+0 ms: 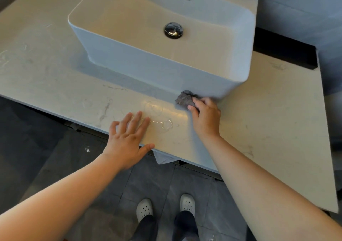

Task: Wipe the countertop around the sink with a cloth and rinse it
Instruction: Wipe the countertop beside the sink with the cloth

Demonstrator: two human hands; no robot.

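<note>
With the right hand point(205, 119) gripping the cloth point(185, 100) and the left hand point(129, 138) flat on the tabletop point(64, 85), the wad may skip grime against the sink point(148, 63) base.

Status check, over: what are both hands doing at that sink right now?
Right hand grips grey cloth at the sink base. Left hand flat on countertop edge. Water streaks between hands. Nothing blocking.

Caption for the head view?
Right hand grips a grey cloth at the base of the white vessel sink; left hand rests flat on the marble countertop.
</note>
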